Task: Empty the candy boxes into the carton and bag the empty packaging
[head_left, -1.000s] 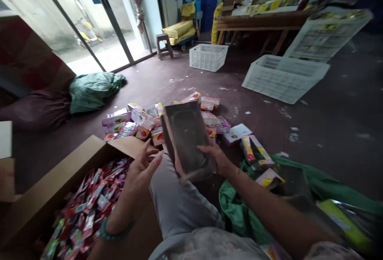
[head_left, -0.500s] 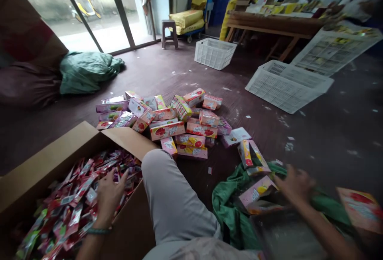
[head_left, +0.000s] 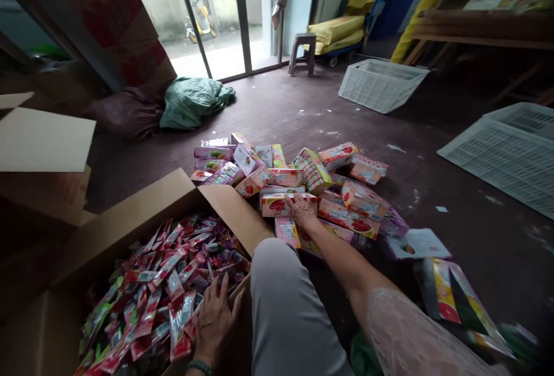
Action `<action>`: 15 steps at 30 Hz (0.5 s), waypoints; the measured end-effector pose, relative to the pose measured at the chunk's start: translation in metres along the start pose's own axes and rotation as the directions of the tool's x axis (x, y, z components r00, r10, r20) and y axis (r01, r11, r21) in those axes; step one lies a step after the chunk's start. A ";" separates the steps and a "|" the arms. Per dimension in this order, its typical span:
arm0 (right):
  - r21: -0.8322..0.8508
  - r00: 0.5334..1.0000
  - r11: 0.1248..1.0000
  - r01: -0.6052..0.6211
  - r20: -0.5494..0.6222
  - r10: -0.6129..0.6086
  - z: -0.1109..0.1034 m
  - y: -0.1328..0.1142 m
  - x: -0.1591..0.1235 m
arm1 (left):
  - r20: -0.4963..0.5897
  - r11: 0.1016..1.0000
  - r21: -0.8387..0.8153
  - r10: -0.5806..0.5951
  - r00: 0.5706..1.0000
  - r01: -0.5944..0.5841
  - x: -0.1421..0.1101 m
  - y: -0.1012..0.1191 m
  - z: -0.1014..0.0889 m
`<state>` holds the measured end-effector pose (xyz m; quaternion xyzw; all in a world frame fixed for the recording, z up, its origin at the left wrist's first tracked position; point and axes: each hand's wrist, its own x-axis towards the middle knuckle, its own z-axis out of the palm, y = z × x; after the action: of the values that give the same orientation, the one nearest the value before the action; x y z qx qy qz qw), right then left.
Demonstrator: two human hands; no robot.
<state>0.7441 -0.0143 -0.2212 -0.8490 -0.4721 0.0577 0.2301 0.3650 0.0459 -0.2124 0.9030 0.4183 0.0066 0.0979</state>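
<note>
My left hand (head_left: 216, 318) lies over the right side of a big open cardboard box (head_left: 164, 197), its fingers spread against the slim sachets (head_left: 173, 272) that fill it. Red, purple and green wrappers show among the sachets. Stretched forward past my knee, my right hand (head_left: 302, 213) grips the right part of a small pink carton (head_left: 276, 206) with a grapefruit picture. This carton lies within a heap of similar fruit-printed cartons (head_left: 348, 218) on the floor. My fingertips partly cover its front.
An opened, torn carton (head_left: 454, 301) lies at the lower right by green cloth. White plastic crates (head_left: 381, 85) stand on the floor farther back. A green sack (head_left: 190, 102) and a stool (head_left: 302, 53) are near the glass door. Another cardboard box (head_left: 47, 139) is at left.
My right hand has moved from the torn cartons at lower right to the carton heap, onto a pink carton. My left hand has lowered toward the box's near right side. The view has turned left.
</note>
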 end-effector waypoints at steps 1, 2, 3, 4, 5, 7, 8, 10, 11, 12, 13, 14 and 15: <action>-0.012 1.000 1.000 0.005 0.019 -0.005 0.000 0.002 0.003 | 0.006 1.000 0.002 -0.003 1.000 0.003 0.001 0.000 0.000; -0.026 0.999 0.999 0.018 0.041 -0.017 -0.002 0.003 0.004 | 0.012 1.000 -0.002 -0.002 1.000 0.002 0.002 0.001 -0.001; -0.044 0.998 0.999 0.028 0.063 -0.025 -0.006 0.003 0.003 | 0.014 1.000 -0.011 0.001 1.000 0.000 0.002 0.003 -0.003; -0.064 0.996 0.997 0.034 0.079 -0.029 -0.013 0.002 0.001 | 0.010 1.000 -0.021 0.002 1.000 -0.002 0.001 0.004 -0.004; -0.088 0.996 0.995 0.037 0.089 -0.029 -0.020 0.000 0.000 | 0.004 0.999 -0.032 0.002 1.000 -0.002 0.000 0.005 -0.005; -0.137 0.998 0.990 -0.014 0.056 0.022 -0.041 -0.009 -0.002 | -0.007 0.998 -0.070 -0.002 1.000 0.001 -0.003 0.006 -0.006; -0.142 0.998 0.988 -0.060 0.011 0.062 -0.053 -0.015 -0.001 | -0.012 0.995 -0.102 -0.005 1.000 0.004 -0.004 0.006 -0.006; -0.062 0.983 0.987 -0.150 -0.120 0.142 -0.081 -0.032 0.004 | -0.008 0.978 -0.210 -0.009 1.000 0.007 -0.004 0.004 -0.004; 0.032 0.966 0.984 -0.177 -0.185 0.180 -0.095 -0.044 0.007 | -0.003 0.957 -0.291 -0.014 1.000 0.013 -0.002 0.003 -0.004; 0.164 0.951 0.970 -0.179 -0.224 0.214 -0.109 -0.058 0.011 | 0.009 0.921 -0.389 -0.032 0.999 0.033 0.002 0.001 -0.006; 0.325 0.944 0.932 -0.163 -0.222 0.242 -0.121 -0.075 0.015 | 0.040 0.862 -0.501 -0.066 0.997 0.077 0.007 -0.001 -0.012; 0.509 0.950 0.850 -0.140 -0.173 0.260 -0.130 -0.094 0.020 | 0.090 0.769 -0.623 -0.112 0.990 0.144 0.013 -0.004 -0.022; 0.685 0.966 0.718 -0.125 -0.081 0.246 -0.137 -0.117 0.023 | 0.151 0.632 -0.742 -0.167 0.974 0.223 0.020 -0.007 -0.037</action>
<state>0.7098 0.0112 -0.0448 -0.7528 -0.3104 0.1763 0.5531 0.3697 0.0721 -0.1792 0.7294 0.4691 0.1383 0.4783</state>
